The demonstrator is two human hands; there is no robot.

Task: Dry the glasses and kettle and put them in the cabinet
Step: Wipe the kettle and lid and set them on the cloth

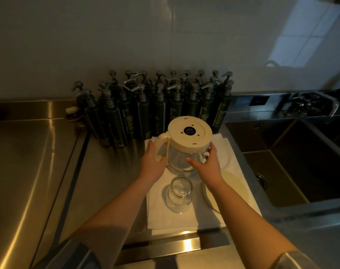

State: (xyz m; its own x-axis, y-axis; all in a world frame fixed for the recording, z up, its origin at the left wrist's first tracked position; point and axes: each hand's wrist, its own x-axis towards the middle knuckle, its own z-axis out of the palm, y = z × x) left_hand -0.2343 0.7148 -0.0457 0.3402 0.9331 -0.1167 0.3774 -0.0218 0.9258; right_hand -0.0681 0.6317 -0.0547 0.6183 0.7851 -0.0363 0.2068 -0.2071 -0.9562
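1. A stainless-steel counter (39, 162) runs under a pale tiled wall (126, 35), in dim, warm light.
2. A white cloth (184, 220) lies spread on the counter, just left of a deep steel sink (301, 162).
3. The kettle (186, 144) stands upside down on the far part of the cloth, its cream base with a dark round connector facing up and its clear glass body below.
4. The left hand (152, 158) is curled around the cream handle on the kettle's left side.
5. The right hand (206, 162) holds the glass body on its right side, fingers wrapped around the far side and the thumb stretched across the near side.
6. A clear glass (179, 193) rests on the cloth just near of the kettle, between the two forearms; no hand touches it.
7. A cream round disc (235, 189) lies on the right part of the cloth, partly hidden by the right forearm, with a thin pale cord curving beside it.
8. A tight group of dark green pump bottles (155, 105) stands against the wall, far of the kettle.
9. A tap fitting (311, 105) sits at the far right, behind the sink.
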